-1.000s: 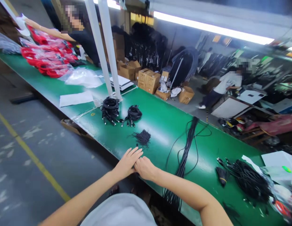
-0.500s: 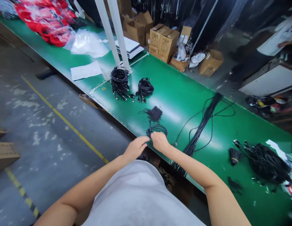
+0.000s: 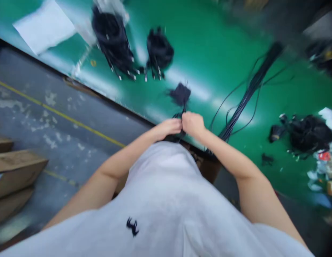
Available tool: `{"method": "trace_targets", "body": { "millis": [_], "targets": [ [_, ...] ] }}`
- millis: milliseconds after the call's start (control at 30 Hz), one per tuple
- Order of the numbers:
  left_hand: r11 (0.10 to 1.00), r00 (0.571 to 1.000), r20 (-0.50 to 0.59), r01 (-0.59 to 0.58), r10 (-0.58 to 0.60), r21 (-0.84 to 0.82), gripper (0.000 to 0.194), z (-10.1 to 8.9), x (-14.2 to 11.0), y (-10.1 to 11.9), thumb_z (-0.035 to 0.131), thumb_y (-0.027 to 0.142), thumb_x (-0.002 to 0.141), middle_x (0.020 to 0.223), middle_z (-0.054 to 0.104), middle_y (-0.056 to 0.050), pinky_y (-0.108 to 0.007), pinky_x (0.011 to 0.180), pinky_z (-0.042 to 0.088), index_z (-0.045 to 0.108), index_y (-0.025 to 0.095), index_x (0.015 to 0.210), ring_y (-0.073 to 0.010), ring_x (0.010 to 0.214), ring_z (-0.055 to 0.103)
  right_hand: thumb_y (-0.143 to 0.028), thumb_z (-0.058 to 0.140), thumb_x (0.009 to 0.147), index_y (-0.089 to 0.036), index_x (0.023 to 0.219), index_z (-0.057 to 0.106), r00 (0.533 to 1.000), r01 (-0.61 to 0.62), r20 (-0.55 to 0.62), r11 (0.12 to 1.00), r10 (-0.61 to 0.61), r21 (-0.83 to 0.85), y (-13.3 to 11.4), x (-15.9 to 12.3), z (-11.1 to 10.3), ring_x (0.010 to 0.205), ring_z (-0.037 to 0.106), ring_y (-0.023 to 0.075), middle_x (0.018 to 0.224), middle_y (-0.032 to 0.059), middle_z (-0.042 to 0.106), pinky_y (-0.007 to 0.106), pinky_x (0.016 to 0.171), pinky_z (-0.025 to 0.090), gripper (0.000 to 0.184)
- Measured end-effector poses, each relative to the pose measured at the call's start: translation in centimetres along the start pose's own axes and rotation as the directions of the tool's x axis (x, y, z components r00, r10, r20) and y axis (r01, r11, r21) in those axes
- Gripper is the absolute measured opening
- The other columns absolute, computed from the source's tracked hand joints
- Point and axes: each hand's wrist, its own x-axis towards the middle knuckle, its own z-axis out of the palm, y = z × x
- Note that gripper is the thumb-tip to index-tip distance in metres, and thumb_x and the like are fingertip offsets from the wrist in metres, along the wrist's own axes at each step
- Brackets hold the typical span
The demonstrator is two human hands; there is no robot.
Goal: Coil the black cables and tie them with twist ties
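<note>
My left hand (image 3: 170, 127) and my right hand (image 3: 192, 123) meet at the near edge of the green table, both closed on a coiled black cable (image 3: 177, 115). Most of the coil is hidden behind my fingers, and the picture is blurred. Just beyond my hands lies a pile of short black ties (image 3: 180, 93). Farther off sit a small bundle of coiled cables (image 3: 159, 50) and a taller stack of coiled cables (image 3: 111, 32), their metal plugs pointing toward me. A long bunch of straight black cables (image 3: 247, 94) lies to the right of my right hand.
The green table (image 3: 209, 53) runs diagonally across the view. A white sheet (image 3: 44, 28) lies at its left. On the right are a tangled heap of black cables (image 3: 310, 135) and small packets. Cardboard boxes (image 3: 18, 171) stand on the floor at left.
My view has tilted down and drawn nearer the table. My left hand has come over to my right hand and closed on the cable coil, which was mostly visible before.
</note>
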Motion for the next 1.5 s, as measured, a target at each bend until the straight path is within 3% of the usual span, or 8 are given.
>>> {"method": "trace_targets", "body": {
  "millis": [133,367,567,833,1000,1133,1267,1500],
  "targets": [
    [0.957,1.0,-0.025,0.008,-0.016,-0.291,0.053,-3.6,2.3,1.1,0.019,0.045,0.107,0.1,0.069,-0.006,-0.031,0.091,0.049,0.059,0.011,0.102,-0.0092,0.092,0.064,-0.025,0.014,0.102,-0.005,0.115,0.058,0.996,0.059,-0.072,0.997,-0.056,0.051,-0.8,1.2,-3.1,0.11,0.06,0.0292,0.115,0.0185,0.061,0.038,0.086,0.043,0.049],
    [0.933,0.897,-0.323,-0.208,0.301,0.294,0.035,-3.1,2.3,-3.1,0.049,0.026,0.098,0.136,0.059,-0.008,-0.029,0.108,0.04,0.055,0.014,0.13,-0.0138,0.128,0.054,-0.025,0.025,0.103,-0.013,0.086,0.061,0.973,-0.162,-0.083,0.889,0.217,0.429,-1.4,3.0,1.0,0.084,0.058,0.0141,0.085,0.0059,0.062,0.027,0.075,0.04,0.041],
    [0.866,0.967,0.195,-0.237,0.165,0.44,0.027,-5.3,-5.2,-1.7,0.06,0.036,0.092,0.109,0.074,-0.009,-0.039,0.104,0.048,0.072,0.015,0.104,-0.0218,0.11,0.066,-0.024,0.021,0.104,-0.009,0.09,0.058,0.951,-0.175,-0.189,0.929,0.246,0.327,-0.7,1.3,2.9,0.084,0.054,0.0137,0.096,0.0105,0.062,0.028,0.074,0.033,0.042],
    [0.973,0.991,0.136,-0.023,-0.008,0.23,0.055,-7.2,-4.6,5.1,0.038,0.054,0.1,0.058,0.063,-0.002,-0.024,0.054,0.047,0.067,0.012,0.119,-0.0111,0.048,0.055,-0.017,0.027,0.099,-0.017,0.081,0.057,0.922,0.044,-0.387,0.998,-0.02,0.054,-1.5,-1.1,0.6,0.068,0.044,0.0186,0.076,0.0089,0.056,0.035,0.066,0.025,0.035],
    [0.781,0.931,0.007,-0.31,0.365,0.542,0.047,-7.6,-1.5,4.3,0.061,0.052,0.088,0.097,0.069,-0.007,-0.033,0.084,0.05,0.065,0.015,0.118,-0.0206,0.092,0.063,-0.018,0.033,0.097,-0.018,0.075,0.055,0.903,0.052,-0.428,0.999,-0.043,0.008,-2.0,-1.5,-0.3,0.065,0.042,0.0177,0.069,0.006,0.053,0.035,0.064,0.022,0.031],
    [0.84,0.947,0.239,-0.304,0.215,0.449,0.024,-6.5,1.7,1.6,0.057,0.037,0.092,0.09,0.066,-0.005,-0.034,0.089,0.048,0.064,0.014,0.094,-0.0208,0.092,0.06,-0.022,0.039,0.093,-0.018,0.073,0.053,0.91,-0.102,-0.371,0.968,0.184,0.23,-2.6,-0.8,-0.2,0.066,0.044,0.0156,0.074,0.0061,0.058,0.033,0.063,0.023,0.025],
    [0.978,0.975,0.092,-0.207,0.204,0.027,0.016,-4.7,3.2,-0.5,0.055,0.026,0.092,0.099,0.067,-0.004,-0.032,0.094,0.046,0.06,0.015,0.103,-0.0185,0.099,0.06,-0.028,0.041,0.089,-0.018,0.065,0.047,0.822,-0.289,-0.201,0.694,0.533,0.659,-3.4,0.7,0.0,0.064,0.042,0.0131,0.069,0.0027,0.054,0.029,0.061,0.023,0.026],
    [0.871,0.981,-0.121,-0.191,0.152,-0.453,0.015,-2.8,4.5,0.1,0.056,0.031,0.095,0.088,0.068,-0.002,-0.026,0.088,0.047,0.059,0.017,0.099,-0.0126,0.088,0.063,-0.044,0.063,0.07,-0.02,0.069,0.054,0.834,-0.155,0.338,-0.403,0.436,0.902,-3.6,1.8,0.7,0.047,0.016,0.0064,0.052,-0.01,0.021,0.024,0.048,0.023,0.026]
  ]
}}
